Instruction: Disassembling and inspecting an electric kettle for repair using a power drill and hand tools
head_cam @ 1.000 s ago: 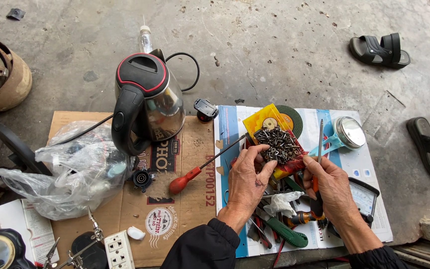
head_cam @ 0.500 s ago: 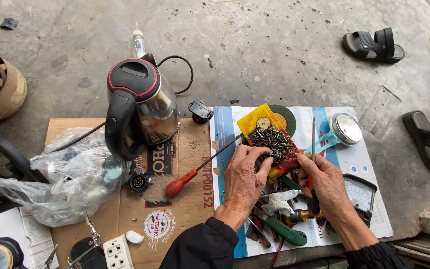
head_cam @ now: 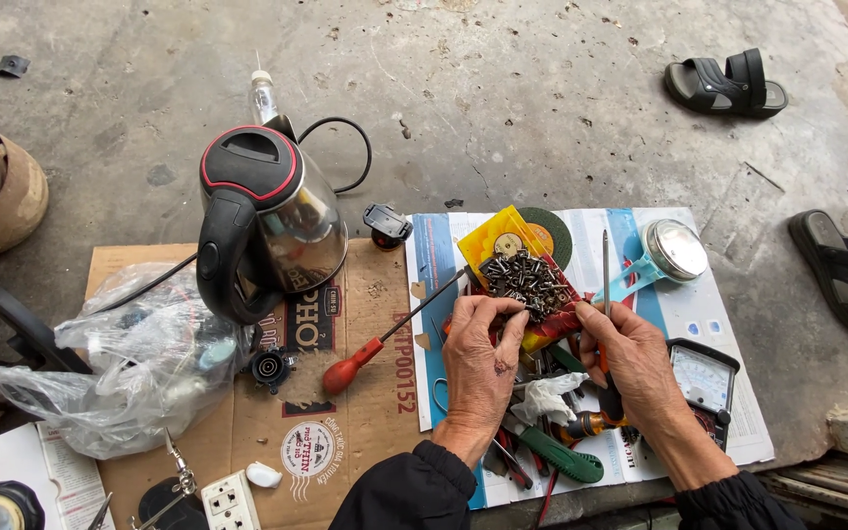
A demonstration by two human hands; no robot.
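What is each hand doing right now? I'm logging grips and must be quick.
Left hand: fingers curled, picking at the pile of screws.
Right hand: closed on an upright screwdriver.

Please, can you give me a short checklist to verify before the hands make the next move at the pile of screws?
1. Right hand holds a screwdriver, tip pointing up and away: ok.
2. Left hand has its fingertips at the pile of screws: ok.
3. A screw is pinched in the left hand: cannot tell.
4. Screws are together on the yellow packet, not scattered: ok.
5. Red-handled screwdriver lies apart from both hands on the cardboard: ok.
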